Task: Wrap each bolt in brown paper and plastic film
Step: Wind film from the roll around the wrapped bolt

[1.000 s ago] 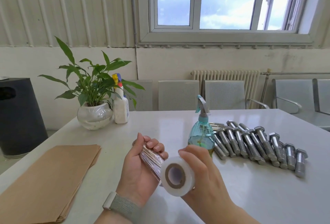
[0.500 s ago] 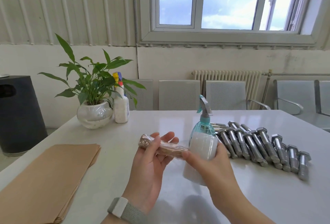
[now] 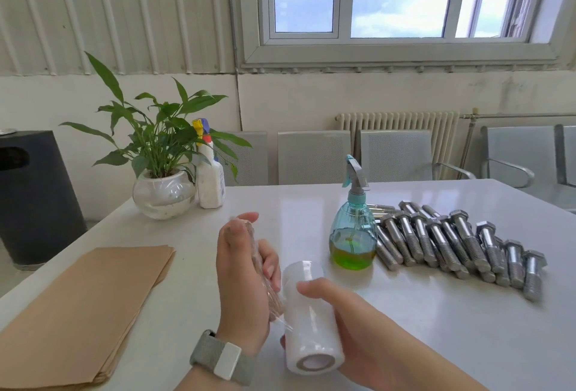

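The left hand (image 3: 241,284) closes its grip round a paper-wrapped bolt (image 3: 265,278) under glossy film; the right hand (image 3: 352,325) clasps the smooth white cylindrical film roll (image 3: 308,322) above the desk (image 3: 436,328).

I see the wrapped bolt (image 3: 265,278), brown paper under glossy film, standing nearly upright in my left hand (image 3: 246,284); the white film roll (image 3: 308,322) lies tilted in my right hand (image 3: 352,325), touching the bolt's lower end; bare steel bolts (image 3: 461,247) lie heaped on the surface at right; flat brown paper sheets (image 3: 84,309) are stacked at left.
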